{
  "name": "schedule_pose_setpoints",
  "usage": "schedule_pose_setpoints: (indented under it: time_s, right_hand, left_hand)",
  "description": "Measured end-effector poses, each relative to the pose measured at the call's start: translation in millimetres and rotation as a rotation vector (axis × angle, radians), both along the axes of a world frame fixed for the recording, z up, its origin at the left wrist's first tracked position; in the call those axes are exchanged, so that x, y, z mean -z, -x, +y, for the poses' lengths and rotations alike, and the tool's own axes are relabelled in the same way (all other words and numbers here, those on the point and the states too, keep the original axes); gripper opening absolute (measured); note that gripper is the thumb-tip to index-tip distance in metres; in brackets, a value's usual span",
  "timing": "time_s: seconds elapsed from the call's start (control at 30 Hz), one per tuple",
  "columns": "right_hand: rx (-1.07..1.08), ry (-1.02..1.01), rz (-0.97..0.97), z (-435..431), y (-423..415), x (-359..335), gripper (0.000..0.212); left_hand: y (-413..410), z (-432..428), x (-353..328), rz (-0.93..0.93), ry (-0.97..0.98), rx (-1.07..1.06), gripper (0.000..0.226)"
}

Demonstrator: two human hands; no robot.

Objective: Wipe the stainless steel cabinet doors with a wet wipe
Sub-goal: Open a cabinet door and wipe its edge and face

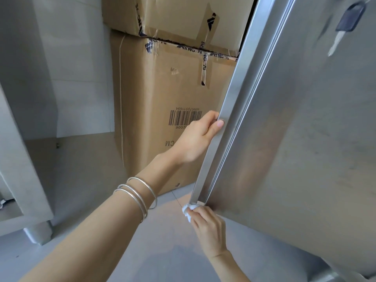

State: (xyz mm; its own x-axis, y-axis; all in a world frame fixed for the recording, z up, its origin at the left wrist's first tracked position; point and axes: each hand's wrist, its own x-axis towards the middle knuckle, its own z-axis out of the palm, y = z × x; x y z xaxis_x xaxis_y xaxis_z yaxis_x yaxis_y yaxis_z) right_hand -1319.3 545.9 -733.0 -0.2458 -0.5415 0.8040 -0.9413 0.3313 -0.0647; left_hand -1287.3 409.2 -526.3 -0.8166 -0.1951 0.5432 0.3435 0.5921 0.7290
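Note:
A stainless steel cabinet door (301, 123) fills the right side of the head view, swung open with its folded edge running from upper right to lower middle. My left hand (198, 137) grips that edge about halfway down, fingers wrapped around it; several silver bangles sit on the forearm. At the door's bottom corner, my right hand (207, 222) presses a crumpled white wet wipe (188, 210) against the edge. Most of the wipe is hidden in my fingers.
Two stacked cardboard boxes (162, 94) stand behind the door, the lower one with a barcode. A key (345, 23) with a dark fob hangs at the door's upper right. Another steel cabinet with a round leg (38, 233) stands at the left on a grey floor.

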Motion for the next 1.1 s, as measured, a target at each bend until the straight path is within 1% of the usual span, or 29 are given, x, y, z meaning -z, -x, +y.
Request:
schedule_pose_setpoints:
  time_s: [0.07,0.1,0.17,0.23,0.3,0.33,0.37,0.43,0.47,0.5,0.53,0.57,0.6,0.63,0.7,0.73,0.8,0.87,0.97,1.1]
  right_hand:
    - [-0.043,-0.071,-0.033,3.5,-6.8,3.2,0.037]
    - [-0.059,-0.092,-0.035,6.0,-8.7,1.8,0.039]
    - [-0.085,-0.059,-0.040,13.8,-8.1,-8.7,0.037]
    - [-0.078,0.046,-0.024,24.2,-2.8,-27.7,0.033]
    - [-0.078,0.156,-0.011,35.4,3.9,-52.2,0.033]
    - [-0.073,0.189,-0.003,41.7,7.9,-65.2,0.034]
    - [-0.056,0.211,0.002,48.3,12.4,-78.0,0.033]
    - [0.013,0.253,0.003,62.6,23.4,-101.1,0.029]
    - [0.056,0.279,0.004,70.5,29.4,-111.0,0.025]
    - [0.099,0.305,0.009,78.8,35.2,-119.9,0.023]
    - [0.138,0.331,0.018,88.0,41.0,-128.0,0.022]
    - [0.167,0.354,0.028,97.6,46.1,-135.6,0.022]
    - [0.190,0.371,0.039,107.3,50.6,-142.2,0.023]
    - [0.212,0.382,0.047,116.7,54.6,-148.6,0.024]
    - [0.269,0.394,0.052,133.6,60.5,-157.4,0.024]
    - [0.297,0.397,0.048,141.5,63.2,-159.7,0.024]
    - [0.331,0.391,0.009,155.8,68.7,-161.5,0.024]
    - [0.363,0.380,-0.017,169.3,73.5,-161.1,0.025]
    - [0.392,0.359,0.002,187.2,78.3,-157.7,0.020]
    - [0.436,0.328,-0.019,204.6,83.2,-151.8,0.019]
  left_hand:
    - [-1.4,-6.3,0.3,-0.012,-0.052,0.107,0.023]
    - [-1.4,-9.5,-0.3,-0.028,-0.069,0.151,0.025]
    - [2.3,-14.4,-0.9,-0.070,-0.089,0.181,0.029]
    - [10.0,-12.2,-0.5,-0.095,-0.139,0.153,0.024]
    - [22.3,-6.0,-0.1,-0.100,-0.175,0.070,0.019]
    - [28.5,-2.2,-0.7,-0.108,-0.164,0.010,0.022]
    - [34.5,1.6,-1.8,-0.121,-0.128,-0.043,0.032]
    - [42.8,13.5,-2.7,-0.165,0.015,-0.085,0.066]
    - [45.9,21.3,0.5,-0.194,0.147,-0.135,0.081]
    - [48.1,29.7,6.5,-0.203,0.335,-0.240,0.092]
    - [49.7,38.0,14.0,-0.176,0.540,-0.358,0.099]
    - [50.9,46.5,20.7,-0.119,0.714,-0.424,0.101]
    - [52.5,56.0,26.8,-0.055,0.811,-0.400,0.101]
    - [55.7,65.6,31.6,-0.010,0.870,-0.323,0.098]
    - [67.3,85.0,40.6,0.025,0.962,-0.165,0.088]
    - [74.2,94.6,44.2,0.027,0.966,-0.126,0.083]
    - [85.7,111.4,49.4,0.014,0.906,-0.120,0.077]
    - [94.7,123.2,53.9,0.001,0.853,-0.140,0.075]
    - [105.7,128.5,54.4,-0.041,0.864,-0.147,0.074]
    - [121.1,130.8,47.5,-0.084,0.834,-0.127,0.072]
